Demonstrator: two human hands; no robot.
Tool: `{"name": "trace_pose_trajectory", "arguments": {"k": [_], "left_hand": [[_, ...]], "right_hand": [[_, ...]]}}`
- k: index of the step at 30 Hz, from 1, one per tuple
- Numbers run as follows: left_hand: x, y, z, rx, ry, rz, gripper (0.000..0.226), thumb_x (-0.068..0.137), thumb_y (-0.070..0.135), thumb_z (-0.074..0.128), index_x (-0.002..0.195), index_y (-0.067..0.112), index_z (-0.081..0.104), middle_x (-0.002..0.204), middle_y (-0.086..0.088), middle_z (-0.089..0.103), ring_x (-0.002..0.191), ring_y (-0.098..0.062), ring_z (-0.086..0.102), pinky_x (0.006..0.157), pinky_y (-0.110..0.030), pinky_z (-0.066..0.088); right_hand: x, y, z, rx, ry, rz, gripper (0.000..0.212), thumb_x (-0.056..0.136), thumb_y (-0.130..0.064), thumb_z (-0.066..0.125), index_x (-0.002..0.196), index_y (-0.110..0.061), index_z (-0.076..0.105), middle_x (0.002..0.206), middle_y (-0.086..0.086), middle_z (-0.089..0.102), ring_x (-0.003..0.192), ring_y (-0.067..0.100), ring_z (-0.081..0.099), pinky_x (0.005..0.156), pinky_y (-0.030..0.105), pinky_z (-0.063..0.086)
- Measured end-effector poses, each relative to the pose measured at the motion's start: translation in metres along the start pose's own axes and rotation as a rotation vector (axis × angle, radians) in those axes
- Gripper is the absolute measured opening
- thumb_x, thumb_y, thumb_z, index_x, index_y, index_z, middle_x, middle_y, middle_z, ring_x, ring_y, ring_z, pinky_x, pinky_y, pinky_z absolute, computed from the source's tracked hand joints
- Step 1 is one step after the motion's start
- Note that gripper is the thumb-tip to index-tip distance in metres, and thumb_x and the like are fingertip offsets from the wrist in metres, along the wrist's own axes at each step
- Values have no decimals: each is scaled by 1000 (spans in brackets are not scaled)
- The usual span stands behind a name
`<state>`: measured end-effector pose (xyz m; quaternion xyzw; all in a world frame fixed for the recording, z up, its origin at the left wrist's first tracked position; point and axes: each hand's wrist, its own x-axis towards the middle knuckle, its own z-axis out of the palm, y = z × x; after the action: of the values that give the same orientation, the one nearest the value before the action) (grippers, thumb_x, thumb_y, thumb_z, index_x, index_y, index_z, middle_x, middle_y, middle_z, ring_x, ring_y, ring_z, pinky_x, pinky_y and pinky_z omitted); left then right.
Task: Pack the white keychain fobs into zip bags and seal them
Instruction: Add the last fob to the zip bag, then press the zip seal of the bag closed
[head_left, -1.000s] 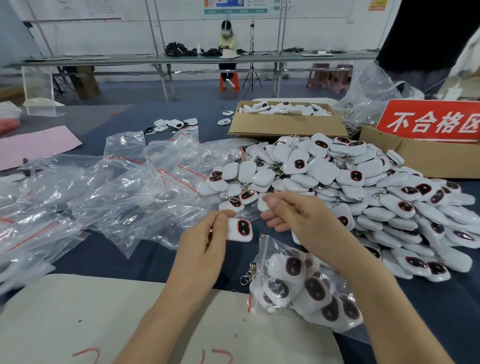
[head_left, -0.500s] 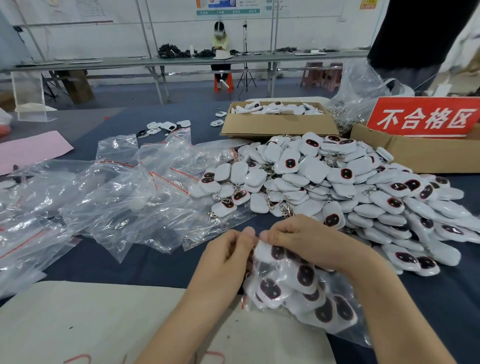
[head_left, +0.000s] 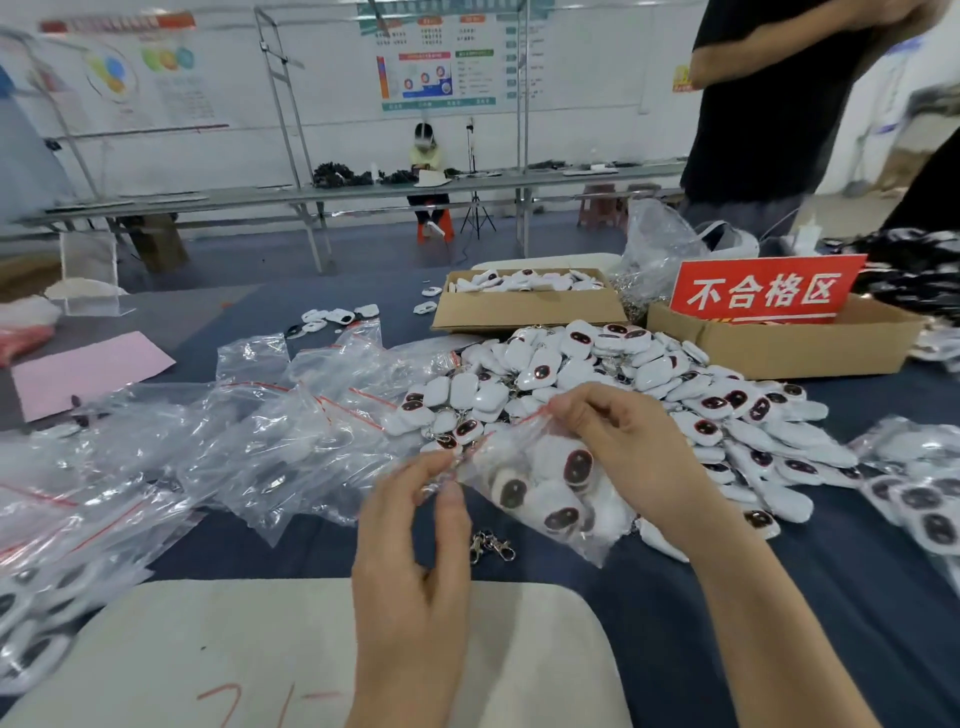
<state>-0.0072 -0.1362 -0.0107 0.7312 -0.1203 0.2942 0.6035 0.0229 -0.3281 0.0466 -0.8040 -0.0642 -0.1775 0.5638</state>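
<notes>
A clear zip bag (head_left: 540, 493) holding several white fobs with dark oval faces is lifted off the dark table. My left hand (head_left: 415, 540) pinches the bag's red-lined top at its left end. My right hand (head_left: 623, 441) pinches the same top edge at its right end. Metal clips (head_left: 491, 545) hang below the bag. Behind the bag lies a big heap of loose white fobs (head_left: 649, 384).
Empty zip bags (head_left: 234, 441) are spread across the left. Filled bags (head_left: 924, 499) lie at the right edge. Two cardboard boxes (head_left: 524, 309) stand behind the heap, one with a red sign (head_left: 763, 291). A person in black stands at the far right. A beige board (head_left: 234, 654) lies in front.
My left hand put its single fob into the bag. Both hands then lifted the bag and moved apart along its top edge. The camera tilted up.
</notes>
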Motion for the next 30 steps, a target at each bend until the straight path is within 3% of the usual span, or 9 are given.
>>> {"name": "trace_pose_trajectory", "arguments": {"k": [2, 4, 10, 13, 16, 19, 24, 26, 30], "left_hand": [[0, 9, -4, -152, -17, -236, 20, 95, 46, 64, 115, 43, 64, 117, 22, 66, 107, 3, 63, 78, -2, 45], [6, 13, -8, -203, -97, -336, 22, 94, 38, 63, 116, 38, 65, 113, 20, 70, 102, 5, 66, 81, -7, 48], [30, 40, -22, -204, -169, -303, 11, 98, 21, 63, 93, 17, 72, 87, -1, 75, 81, -10, 65, 70, -17, 50], [34, 62, -33, -89, -163, -129, 11, 95, 22, 67, 88, 26, 74, 87, 17, 75, 80, 2, 65, 71, -8, 44], [39, 76, -41, -15, -175, -51, 16, 93, 19, 69, 85, 32, 74, 86, 28, 72, 82, 10, 63, 72, -7, 45], [41, 80, -48, 18, -208, -5, 11, 92, 19, 70, 90, 28, 77, 87, 25, 73, 84, 8, 65, 72, -4, 42], [43, 67, -59, 18, -212, -81, 11, 94, 14, 69, 92, 21, 78, 87, 19, 75, 81, 5, 66, 70, -5, 44], [40, 62, -62, 72, -233, -78, 11, 94, 17, 69, 90, 24, 76, 87, 24, 73, 80, 8, 64, 70, -3, 42], [37, 53, -67, 141, -252, -95, 10, 96, 27, 67, 87, 30, 73, 84, 24, 72, 79, -2, 62, 68, -7, 43]], "right_hand": [[-7, -12, 2, 47, 85, -37, 25, 100, -23, 59, 83, -34, 73, 79, -19, 74, 76, -8, 66, 68, 5, 45], [-13, -26, 5, 85, 121, -70, 29, 102, -18, 57, 83, -34, 73, 79, -20, 74, 76, -9, 67, 69, 4, 46], [-36, -48, 18, 245, 180, -85, 24, 101, -34, 56, 88, -27, 74, 83, -9, 77, 78, -1, 71, 68, 6, 48], [-45, -50, 19, 431, 272, 19, 26, 99, -33, 57, 87, -21, 76, 90, 0, 77, 87, 15, 75, 77, 24, 59], [-55, -49, 25, 498, 303, 85, 26, 99, -31, 56, 88, -17, 76, 90, 1, 77, 88, 20, 76, 73, 24, 59], [-60, -49, 29, 537, 342, 116, 27, 99, -32, 57, 90, -17, 77, 91, 0, 77, 88, 17, 76, 71, 21, 59], [-66, -42, 33, 332, 323, 71, 28, 101, -23, 57, 81, -24, 75, 88, -6, 76, 87, 15, 74, 81, 33, 57], [-70, -38, 34, 279, 322, 49, 28, 101, -19, 56, 80, -27, 74, 88, -9, 76, 84, 12, 72, 77, 27, 58], [-78, -39, 38, 202, 304, 37, 18, 97, -39, 59, 82, -39, 69, 75, -10, 73, 67, 2, 67, 63, 11, 48]]}}
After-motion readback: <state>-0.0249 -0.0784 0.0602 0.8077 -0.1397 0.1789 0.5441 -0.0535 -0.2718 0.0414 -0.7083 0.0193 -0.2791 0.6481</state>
